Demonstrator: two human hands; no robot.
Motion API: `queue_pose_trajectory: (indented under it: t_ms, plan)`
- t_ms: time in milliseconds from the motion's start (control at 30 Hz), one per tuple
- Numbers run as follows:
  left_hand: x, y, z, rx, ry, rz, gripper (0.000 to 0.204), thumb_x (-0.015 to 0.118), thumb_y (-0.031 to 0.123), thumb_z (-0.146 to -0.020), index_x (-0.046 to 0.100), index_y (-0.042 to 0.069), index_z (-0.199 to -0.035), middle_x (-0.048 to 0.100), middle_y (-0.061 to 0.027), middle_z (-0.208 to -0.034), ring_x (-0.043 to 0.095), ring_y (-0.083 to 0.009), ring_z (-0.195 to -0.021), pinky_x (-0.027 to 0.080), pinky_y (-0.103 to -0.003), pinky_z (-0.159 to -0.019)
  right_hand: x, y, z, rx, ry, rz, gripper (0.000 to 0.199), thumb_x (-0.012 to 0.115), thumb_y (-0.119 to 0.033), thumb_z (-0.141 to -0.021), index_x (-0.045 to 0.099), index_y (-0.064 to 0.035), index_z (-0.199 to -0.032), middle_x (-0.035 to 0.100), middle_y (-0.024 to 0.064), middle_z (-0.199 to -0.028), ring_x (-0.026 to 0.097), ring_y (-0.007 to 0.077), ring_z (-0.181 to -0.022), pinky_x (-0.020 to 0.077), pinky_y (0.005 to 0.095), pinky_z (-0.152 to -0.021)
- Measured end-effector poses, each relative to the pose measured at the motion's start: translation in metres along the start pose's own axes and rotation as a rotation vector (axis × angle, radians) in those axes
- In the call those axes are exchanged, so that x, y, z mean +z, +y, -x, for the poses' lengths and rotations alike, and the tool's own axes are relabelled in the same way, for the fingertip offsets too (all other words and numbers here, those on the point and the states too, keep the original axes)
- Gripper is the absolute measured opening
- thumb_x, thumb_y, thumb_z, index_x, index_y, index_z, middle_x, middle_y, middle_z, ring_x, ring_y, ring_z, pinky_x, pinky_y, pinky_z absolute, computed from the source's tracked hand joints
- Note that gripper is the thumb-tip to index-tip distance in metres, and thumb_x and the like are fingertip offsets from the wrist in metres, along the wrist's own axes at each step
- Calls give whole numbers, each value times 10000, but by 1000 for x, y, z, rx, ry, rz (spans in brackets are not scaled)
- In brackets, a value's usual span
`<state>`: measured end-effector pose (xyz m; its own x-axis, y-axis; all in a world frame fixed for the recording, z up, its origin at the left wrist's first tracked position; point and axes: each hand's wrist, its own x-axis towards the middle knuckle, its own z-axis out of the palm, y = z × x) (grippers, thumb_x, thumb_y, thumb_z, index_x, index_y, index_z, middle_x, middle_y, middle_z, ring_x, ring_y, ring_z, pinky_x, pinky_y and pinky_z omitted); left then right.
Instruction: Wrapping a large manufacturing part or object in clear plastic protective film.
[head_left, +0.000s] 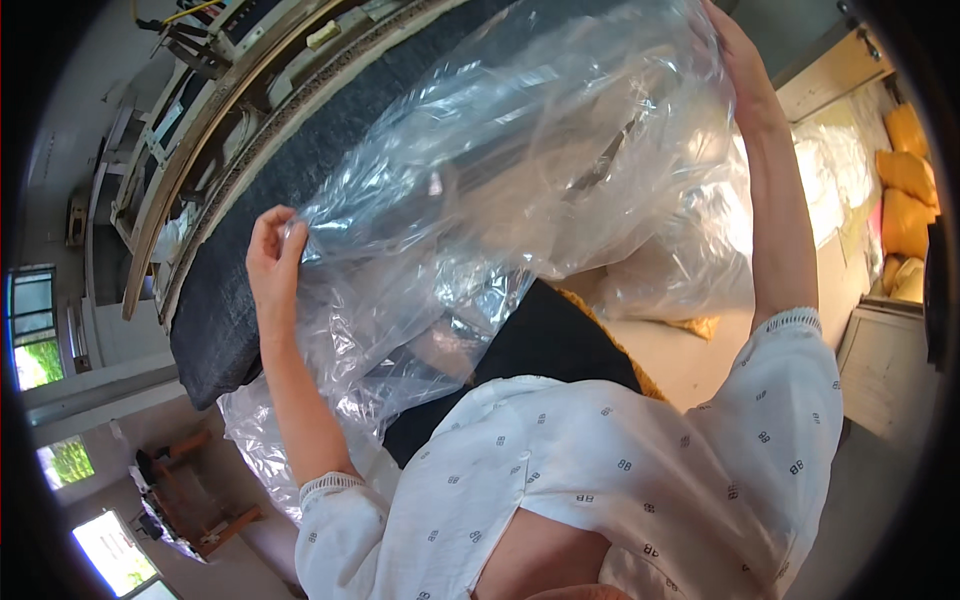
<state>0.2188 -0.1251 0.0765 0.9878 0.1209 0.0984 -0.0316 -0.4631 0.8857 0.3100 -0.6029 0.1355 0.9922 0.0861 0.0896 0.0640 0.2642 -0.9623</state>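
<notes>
A large, crumpled clear plastic sheet (440, 190) stretches across the space before me; I cannot tell whether it is a bag. My left hand (275, 245) pinches its left edge between thumb and curled fingers. High at the upper right, my right hand (735, 55) grips the other side, its fingers partly covered by the glossy film. Beneath the plastic lies a dark padded surface (240, 240) along a long table. More plastic hangs in folds over my lap, where black cloth (550, 340) shows.
Machine rails (190, 150) run along the table's far left side. Bundles of plastic (835, 180) and orange-yellow sacks (905, 220) stand at the right, near a pale cabinet (880, 360). A brown wooden piece of furniture (195, 490) and bright windows are at lower left.
</notes>
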Motion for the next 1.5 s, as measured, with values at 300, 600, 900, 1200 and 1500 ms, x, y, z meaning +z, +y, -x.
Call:
queue_pose_trajectory:
  t_ms: [300, 600, 900, 1200, 1500]
  plan:
    - [-193, -84, 59, -206, 256, -464, 175, 664, 183, -784, 632, 34, -868, 555, 49, -737, 470, -44, -672, 371, -178, -621, 65, 76, -97, -275, -484, 1026, 333, 570, -314, -844, 520, -41, -660, 369, -40, -564, 352, 52, -554, 320, 236, -504]
    - [-211, -136, 48, -76, 676, -809, 297, 619, 333, -804, 636, 55, -907, 610, -42, -785, 545, -140, -716, 420, -265, -675, 144, 88, -60, -575, -362, 943, 196, 551, -185, -849, 553, -26, -965, 520, 28, -754, 527, 152, -746, 440, 273, -711]
    - [-212, -137, 43, -96, 684, -702, 338, 613, 362, -801, 638, 54, -938, 631, -64, -834, 565, -170, -754, 427, -271, -720, 184, 103, 75, -934, -325, 1236, 381, 710, -200, -665, 567, -110, -1007, 517, 77, -1095, 472, 263, -1036, 382, 378, -858]
    - [-205, -128, 49, -116, 690, -672, 328, 611, 343, -807, 631, 48, -950, 633, -73, -877, 578, -184, -800, 431, -285, -745, 186, 98, 53, -824, -451, 1000, 241, 671, -59, -700, 615, -94, -933, 595, 21, -856, 552, 168, -809, 432, 285, -714]
    - [-206, -119, 51, -138, 703, -670, 300, 602, 308, -823, 620, 46, -967, 617, -63, -884, 557, -170, -801, 421, -270, -753, 194, 76, 13, 198, -393, 273, 168, 608, -206, -836, 611, -53, -906, 505, -41, -706, 398, 43, -575, 333, 179, -526]
